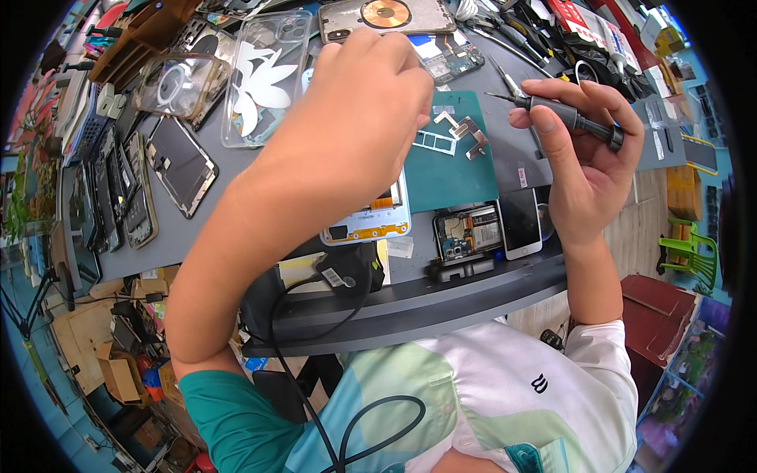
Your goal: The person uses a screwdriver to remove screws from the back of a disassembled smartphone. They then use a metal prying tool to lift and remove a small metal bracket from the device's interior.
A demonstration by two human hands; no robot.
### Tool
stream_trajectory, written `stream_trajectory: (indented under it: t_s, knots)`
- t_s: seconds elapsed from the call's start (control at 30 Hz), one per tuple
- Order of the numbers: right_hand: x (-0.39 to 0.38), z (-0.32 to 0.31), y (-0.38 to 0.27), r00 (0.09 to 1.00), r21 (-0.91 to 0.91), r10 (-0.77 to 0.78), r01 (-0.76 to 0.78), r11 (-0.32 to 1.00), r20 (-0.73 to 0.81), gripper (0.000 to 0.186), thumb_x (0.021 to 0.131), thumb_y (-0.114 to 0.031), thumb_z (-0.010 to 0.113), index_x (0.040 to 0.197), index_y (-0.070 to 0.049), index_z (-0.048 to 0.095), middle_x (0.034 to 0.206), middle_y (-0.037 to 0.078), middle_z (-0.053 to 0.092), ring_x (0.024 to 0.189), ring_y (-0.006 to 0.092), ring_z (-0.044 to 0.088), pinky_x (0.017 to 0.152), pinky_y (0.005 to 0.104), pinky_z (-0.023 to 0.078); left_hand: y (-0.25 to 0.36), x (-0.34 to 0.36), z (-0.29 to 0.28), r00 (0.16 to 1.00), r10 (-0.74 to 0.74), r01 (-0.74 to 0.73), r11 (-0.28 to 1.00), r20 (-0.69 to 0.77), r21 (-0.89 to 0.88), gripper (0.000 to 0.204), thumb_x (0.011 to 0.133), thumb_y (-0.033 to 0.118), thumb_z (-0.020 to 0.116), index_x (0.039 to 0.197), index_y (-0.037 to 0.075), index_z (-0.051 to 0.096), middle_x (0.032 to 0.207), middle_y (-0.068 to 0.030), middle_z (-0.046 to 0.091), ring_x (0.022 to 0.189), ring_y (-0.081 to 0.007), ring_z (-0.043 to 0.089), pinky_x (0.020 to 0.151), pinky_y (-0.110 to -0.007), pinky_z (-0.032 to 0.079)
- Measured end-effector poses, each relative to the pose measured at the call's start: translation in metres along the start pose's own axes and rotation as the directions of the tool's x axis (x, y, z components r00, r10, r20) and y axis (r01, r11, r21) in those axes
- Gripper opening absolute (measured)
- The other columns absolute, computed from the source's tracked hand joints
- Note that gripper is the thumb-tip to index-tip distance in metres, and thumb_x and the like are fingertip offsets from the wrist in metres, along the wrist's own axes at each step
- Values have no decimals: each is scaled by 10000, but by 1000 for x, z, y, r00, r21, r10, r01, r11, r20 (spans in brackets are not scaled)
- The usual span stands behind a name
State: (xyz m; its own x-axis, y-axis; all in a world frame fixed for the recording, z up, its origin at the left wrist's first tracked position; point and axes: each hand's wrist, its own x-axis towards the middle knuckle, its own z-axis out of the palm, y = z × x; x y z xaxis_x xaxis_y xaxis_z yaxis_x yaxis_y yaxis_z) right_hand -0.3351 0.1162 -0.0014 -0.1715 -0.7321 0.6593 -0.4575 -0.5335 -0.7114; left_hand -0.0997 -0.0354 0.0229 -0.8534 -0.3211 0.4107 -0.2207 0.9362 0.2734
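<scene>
Phone frame (369,229), pale blue-white with a yellow-orange strip along its lower end, is lying around the middle of the bench (177,240), and a good chunk of it is hidden behind the left forearm. Closest to the body there's a black cable (271,319) running up over the bench's front edge to a black item with a white label (335,277), can't really tell what that is. Just right of the frame sits an opened phone (471,232) with its insides showing, and next to that a white phone (520,225) with a dark screen.

Bit farther up is a green mat (465,183) with a light blue tray (435,142) and some small flex parts (475,138) on it. Right hand (579,146) is off to the side of the mat, gripping a black screwdriver (564,116), thin tip pointing left. Left hand (382,91) is up past the frame with fingers curled down; fingertips are out of sight, so can't tell if it's pinching anything.

Past that: a clear case (268,87) with a white flower shape, a phone back (355,17) with a copper coil, a bare circuit board (451,63), and loose hand tools (516,33) piled toward the far right.
</scene>
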Motion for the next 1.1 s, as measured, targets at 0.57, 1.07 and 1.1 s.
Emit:
stream_trajectory:
  t_s: [0.57, 1.07, 1.1]
  knots:
    - [-1, -2, 2, 999, -1, 39, -39, 999, 15, 545, 1107, 69, 687, 1576, -42, 432, 1342, 293, 743, 1024, 290, 817, 963, 397, 680, -1, -7, -16, 978, -199, 169, 938, -70, -303, 102, 969, 7, 821, 1063, -2, 784, 951, -57, 790, 901, -121, 702, 819, -296, 559]
    - [-10, 21, -42, 956, 215, 6, -73, 974, 293, 652, 1032, 86, 767, 1534, -81, 384, 1285, 353, 719, 1076, 342, 796, 898, 453, 708, 32, -79, -27, 962, -192, 102, 912, -194, -398, 475, 840, -107, 904, 1279, 9, 764, 1039, -71, 816, 956, -193, 703, 872, -334, 556]
    - [-10, 24, -45, 946, 216, -7, -67, 974, 324, 667, 1019, 90, 783, 1521, -82, 378, 1270, 363, 719, 1073, 346, 799, 882, 447, 713, 38, -81, -29, 965, -200, 118, 911, -172, -396, 488, 835, -102, 908, 1286, 17, 765, 1032, -67, 814, 954, -193, 702, 873, -335, 556]
